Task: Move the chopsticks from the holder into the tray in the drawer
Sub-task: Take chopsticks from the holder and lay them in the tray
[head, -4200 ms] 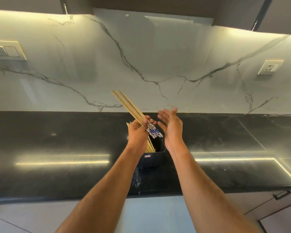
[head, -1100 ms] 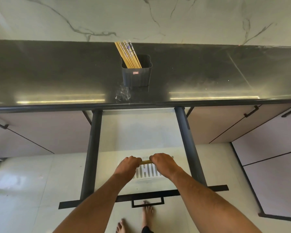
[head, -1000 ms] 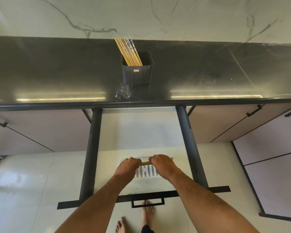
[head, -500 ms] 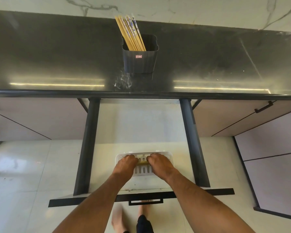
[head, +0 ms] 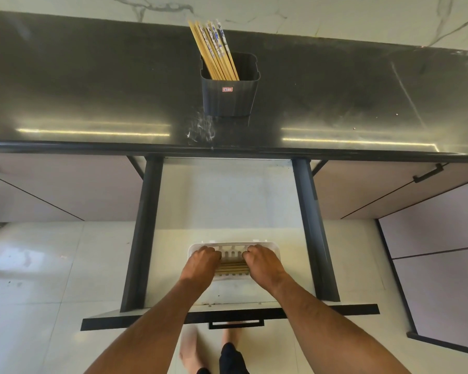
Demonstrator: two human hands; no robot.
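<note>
Left hand [head: 201, 261] and right hand [head: 262, 261] both knuckles-up inside the white slotted tray [head: 231, 246], fingers curled down over the two ends of a small bundle of chopsticks [head: 232, 268]; whether they grip or merely press the sticks flat I cannot tell, fingertips hidden. Between the hands the bundle lies crosswise on the tray floor, likely held at both ends so the sticks settle parallel and do not roll. Around the hands, the tray sits near the front of the open drawer [head: 227, 211], dark side rails to either flank. Well beyond the hands, on the black countertop [head: 92, 85], the dark ribbed holder [head: 230, 90] has more chopsticks in the holder [head: 214, 49], leaning left. Judgement: task partly done; further trips needed.
</note>
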